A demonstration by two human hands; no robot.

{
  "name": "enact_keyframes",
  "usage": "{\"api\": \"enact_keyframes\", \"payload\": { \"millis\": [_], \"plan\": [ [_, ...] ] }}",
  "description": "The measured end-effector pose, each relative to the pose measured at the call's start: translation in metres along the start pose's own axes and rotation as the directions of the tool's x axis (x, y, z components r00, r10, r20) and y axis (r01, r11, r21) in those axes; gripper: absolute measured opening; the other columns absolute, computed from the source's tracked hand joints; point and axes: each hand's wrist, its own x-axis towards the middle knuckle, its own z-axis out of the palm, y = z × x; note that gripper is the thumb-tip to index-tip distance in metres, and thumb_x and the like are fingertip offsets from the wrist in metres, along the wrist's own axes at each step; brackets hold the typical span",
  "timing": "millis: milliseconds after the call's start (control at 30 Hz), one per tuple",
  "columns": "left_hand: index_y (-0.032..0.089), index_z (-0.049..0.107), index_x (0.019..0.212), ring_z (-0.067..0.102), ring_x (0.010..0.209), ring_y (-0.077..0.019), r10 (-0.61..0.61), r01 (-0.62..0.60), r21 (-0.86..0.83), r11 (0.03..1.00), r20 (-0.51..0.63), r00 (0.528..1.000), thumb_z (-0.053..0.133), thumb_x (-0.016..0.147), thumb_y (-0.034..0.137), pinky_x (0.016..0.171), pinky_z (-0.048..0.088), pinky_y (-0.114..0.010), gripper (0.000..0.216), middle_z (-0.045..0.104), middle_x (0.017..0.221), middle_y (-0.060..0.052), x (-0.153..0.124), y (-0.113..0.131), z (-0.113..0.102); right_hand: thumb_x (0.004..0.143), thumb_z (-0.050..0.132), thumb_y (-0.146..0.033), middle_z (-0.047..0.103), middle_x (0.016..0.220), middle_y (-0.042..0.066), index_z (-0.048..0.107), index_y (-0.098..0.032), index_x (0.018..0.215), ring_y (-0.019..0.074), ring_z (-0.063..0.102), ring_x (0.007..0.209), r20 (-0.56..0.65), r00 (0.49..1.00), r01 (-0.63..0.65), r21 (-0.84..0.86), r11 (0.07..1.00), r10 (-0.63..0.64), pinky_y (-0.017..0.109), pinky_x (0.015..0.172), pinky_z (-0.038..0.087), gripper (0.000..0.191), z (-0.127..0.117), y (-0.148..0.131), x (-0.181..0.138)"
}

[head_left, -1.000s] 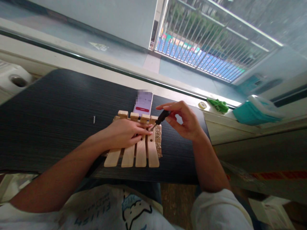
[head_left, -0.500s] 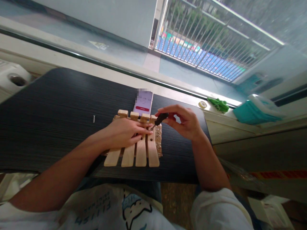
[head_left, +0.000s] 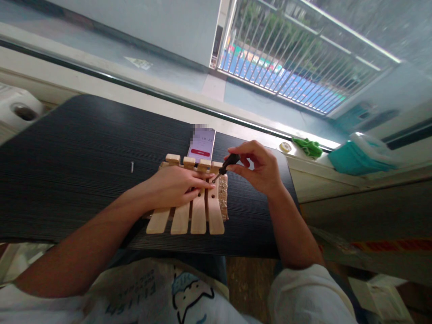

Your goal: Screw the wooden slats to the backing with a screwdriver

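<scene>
Several pale wooden slats (head_left: 199, 219) with flared ends and dark holes lie side by side on a rough brown base (head_left: 223, 198). My left hand (head_left: 173, 186) rests across them, fingers stretched out and pressing on the wood, the fingertips beside a hole in the rightmost slat. In my right hand (head_left: 258, 168) a small black-handled screwdriver (head_left: 231, 162) is pinched between thumb and fingers. It is tilted, and its tip meets the rightmost slat at the upper hole, close to my left fingertips. Whether a screw sits in that hole is too small to tell.
A phone (head_left: 201, 144) with a lit screen lies behind the slats. One loose screw (head_left: 132, 167) is on the black table (head_left: 84, 148) to the left. A tape roll (head_left: 285, 147), a green cloth (head_left: 307, 147) and a teal container (head_left: 354, 157) stand along the window ledge.
My right hand has shifted slightly up, and its fingers have turned on the screwdriver handle, which leans a little differently. My left hand and the slats have stayed in place.
</scene>
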Motion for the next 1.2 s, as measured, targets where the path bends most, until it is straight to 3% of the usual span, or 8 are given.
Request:
{"api": "enact_keyframes", "payload": {
  "millis": [367,667,833,967,1067,1200],
  "plan": [
    [0.043,0.063,0.13,0.065,0.119,-0.023,-0.006,0.006,-0.004,1.0,0.024,1.0,0.047,0.093,0.027,0.1,0.052,-0.039,0.044,0.056,0.143,0.009,0.001,0.001,-0.001,0.078,0.076,-0.035,0.057,0.075,-0.005,0.064,-0.026,0.096,0.0073,0.039,0.056,-0.075,0.997,-0.039,-0.072,0.997,0.033,0.027,0.051,0.037,0.023,0.007,0.0,-0.002],
    [0.044,0.062,0.13,0.065,0.12,-0.0215,-0.001,0.001,0.005,1.0,0.024,1.0,0.048,0.093,0.026,0.099,0.053,-0.039,0.044,0.055,0.143,0.01,0.0,0.002,-0.002,0.077,0.075,-0.025,0.048,0.066,-0.009,0.06,-0.026,0.095,0.0057,0.038,0.052,-0.143,0.988,0.045,-0.119,0.992,-0.062,0.025,0.048,0.032,0.023,0.011,-0.001,0.0],
    [0.045,0.062,0.13,0.065,0.121,-0.0217,-0.006,0.006,0.016,1.0,0.031,0.999,0.048,0.093,0.026,0.1,0.053,-0.039,0.044,0.054,0.144,0.011,0.0,0.002,-0.002,0.078,0.074,-0.027,0.05,0.068,-0.008,0.057,-0.027,0.1,0.0061,0.038,0.052,-0.134,0.991,-0.012,-0.156,0.988,-0.009,0.026,0.049,0.034,0.027,0.012,-0.002,-0.002],
    [0.046,0.062,0.13,0.065,0.12,-0.0217,-0.007,0.007,0.003,1.0,0.016,1.0,0.05,0.092,0.026,0.1,0.053,-0.04,0.044,0.056,0.142,0.01,0.0,0.0,0.0,0.08,0.074,-0.028,0.05,0.068,-0.008,0.059,-0.027,0.099,0.0064,0.04,0.053,-0.141,0.985,0.075,-0.16,0.984,-0.098,0.025,0.05,0.036,0.024,0.013,0.001,-0.002],
    [0.045,0.062,0.129,0.065,0.121,-0.0214,0.011,-0.011,-0.001,1.0,-0.002,1.0,0.049,0.093,0.025,0.102,0.052,-0.039,0.044,0.057,0.142,0.01,0.0,0.0,0.0,0.081,0.074,-0.027,0.05,0.069,-0.008,0.061,-0.027,0.099,0.0061,0.042,0.054,-0.118,0.975,0.171,-0.127,0.977,-0.186,0.024,0.05,0.038,0.022,0.01,0.004,0.0],
    [0.044,0.063,0.129,0.065,0.121,-0.0205,0.023,-0.023,-0.004,1.0,-0.006,1.0,0.049,0.093,0.024,0.102,0.052,-0.037,0.044,0.057,0.142,0.009,0.001,0.0,0.0,0.086,0.067,-0.025,0.058,0.077,-0.004,0.06,-0.025,0.105,0.0064,0.046,0.057,0.018,0.981,0.192,-0.122,0.974,-0.192,0.024,0.052,0.041,0.021,-0.002,0.002,0.002]
  ]
}}
